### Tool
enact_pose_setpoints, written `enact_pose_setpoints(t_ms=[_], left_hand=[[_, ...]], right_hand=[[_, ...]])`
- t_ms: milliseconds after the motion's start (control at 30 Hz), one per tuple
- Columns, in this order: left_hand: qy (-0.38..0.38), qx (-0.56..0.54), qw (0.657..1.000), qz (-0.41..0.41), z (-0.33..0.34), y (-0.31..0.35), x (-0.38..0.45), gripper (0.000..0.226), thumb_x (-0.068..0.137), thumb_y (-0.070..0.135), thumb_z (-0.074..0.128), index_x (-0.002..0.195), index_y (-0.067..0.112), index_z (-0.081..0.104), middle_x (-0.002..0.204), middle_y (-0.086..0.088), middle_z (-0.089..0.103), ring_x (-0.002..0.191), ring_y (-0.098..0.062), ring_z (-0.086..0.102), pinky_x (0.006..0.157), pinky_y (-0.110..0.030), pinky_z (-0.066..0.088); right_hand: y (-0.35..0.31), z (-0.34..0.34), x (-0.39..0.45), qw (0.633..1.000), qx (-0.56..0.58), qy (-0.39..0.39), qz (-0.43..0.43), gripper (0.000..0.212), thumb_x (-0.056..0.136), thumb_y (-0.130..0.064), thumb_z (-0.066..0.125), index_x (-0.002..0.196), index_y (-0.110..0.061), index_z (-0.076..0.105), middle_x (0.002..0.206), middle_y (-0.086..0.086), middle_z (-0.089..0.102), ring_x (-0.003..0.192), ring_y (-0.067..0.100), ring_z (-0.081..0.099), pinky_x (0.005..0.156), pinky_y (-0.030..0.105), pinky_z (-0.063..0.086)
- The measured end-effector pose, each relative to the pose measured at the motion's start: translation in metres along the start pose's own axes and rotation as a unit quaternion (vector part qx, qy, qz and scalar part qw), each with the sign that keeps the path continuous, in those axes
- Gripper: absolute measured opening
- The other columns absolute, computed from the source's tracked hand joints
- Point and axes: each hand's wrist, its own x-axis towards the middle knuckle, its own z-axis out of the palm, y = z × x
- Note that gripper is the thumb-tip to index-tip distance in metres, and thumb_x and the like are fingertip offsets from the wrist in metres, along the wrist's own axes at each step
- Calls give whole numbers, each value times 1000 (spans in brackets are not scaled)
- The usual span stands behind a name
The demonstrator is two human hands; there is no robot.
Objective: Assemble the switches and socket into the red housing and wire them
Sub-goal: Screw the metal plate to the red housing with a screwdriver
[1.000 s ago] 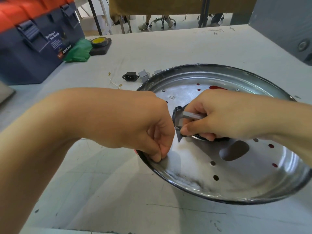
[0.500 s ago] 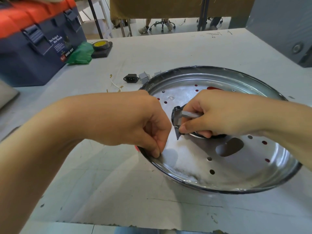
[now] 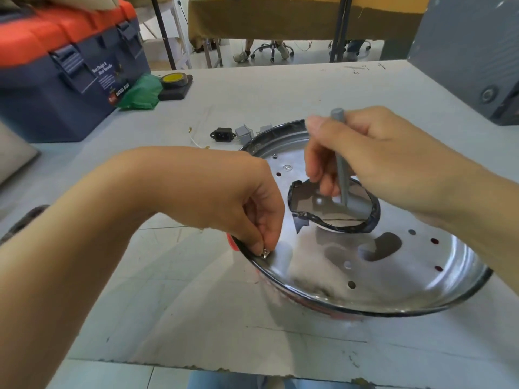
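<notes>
Left hand (image 3: 247,209) pinches housing (image 3: 421,293) rim; right hand (image 3: 373,153) grips one gray tool (image 3: 341,164); two switches (image 3: 243,133), one socket (image 3: 223,134)

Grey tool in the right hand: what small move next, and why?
Probably lower the grey tool from the right hand toward the small metal piece that the left hand pinches at the housing's rim; the tool is upright over the central opening, away from it.

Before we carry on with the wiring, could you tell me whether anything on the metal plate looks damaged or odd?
Yes: the black edging around the plate's central cut-out is torn, with a loose flap hanging off its near-left edge. The cut-out itself looks irregular, not cleanly round.
</notes>
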Motion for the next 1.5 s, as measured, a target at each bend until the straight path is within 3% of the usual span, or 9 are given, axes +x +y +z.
enact_pose_setpoints(t_ms=[67, 233, 367, 733, 1133, 1300, 1500], left_hand=[[3, 0, 1000, 3, 1, -1, 1, 12, 75, 21, 76, 80, 31, 72, 71, 15, 71, 67, -6, 67, 70, -48, 56], [-2, 1, 1000, 5, 1, -2, 1, 11, 76, 20, 76, 81, 29, 72, 72, 14, 71, 67, -6, 67, 71, -49, 56], [15, 7, 1000, 2, 2, -2, 2, 9, 74, 24, 77, 80, 28, 72, 75, 11, 71, 69, -7, 66, 72, -43, 55], [34, 21, 999, -23, 3, 0, 4, 17, 70, 31, 78, 85, 24, 72, 79, 5, 70, 71, -8, 62, 66, -21, 49], [31, 23, 999, -24, 2, 0, 2, 16, 71, 30, 77, 85, 23, 72, 81, 4, 71, 73, -10, 64, 69, -25, 50], [30, 19, 999, -22, 2, 1, 2, 15, 71, 29, 76, 84, 24, 72, 79, 5, 71, 74, -10, 65, 70, -28, 52], [29, 9, 999, -10, 2, 1, 2, 16, 73, 26, 77, 87, 24, 70, 84, 7, 71, 79, -9, 66, 76, -32, 53]], right_hand=[[-4, 0, -3, 1000, -9, 3, -8, 55, 97, -46, 36, 57, -18, 62, 58, 0, 63, 53, 7, 59, 58, 20, 50], [-11, 7, -7, 996, 33, -48, -62, 53, 95, -45, 37, 58, -15, 59, 39, 0, 46, 36, 6, 39, 38, 13, 35], [-11, 14, -8, 988, 18, -99, -115, 40, 93, -41, 48, 65, -16, 63, 47, 2, 57, 38, 10, 49, 43, 17, 42], [-2, 21, -13, 986, -8, -119, -120, 28, 91, -29, 51, 69, -18, 64, 55, 1, 63, 43, 4, 56, 48, 10, 43], [-6, 21, -13, 981, -40, -138, -129, 29, 91, -31, 50, 69, -17, 63, 56, -1, 62, 45, 4, 56, 49, 8, 41], [-8, 19, -14, 981, -55, -140, -126, 29, 95, -27, 53, 71, -13, 64, 55, -1, 62, 44, 2, 54, 43, 3, 36], [-15, 18, -12, 973, -111, -157, -128, 26, 92, -36, 53, 76, -20, 64, 61, -5, 66, 51, 4, 62, 53, 12, 46]])
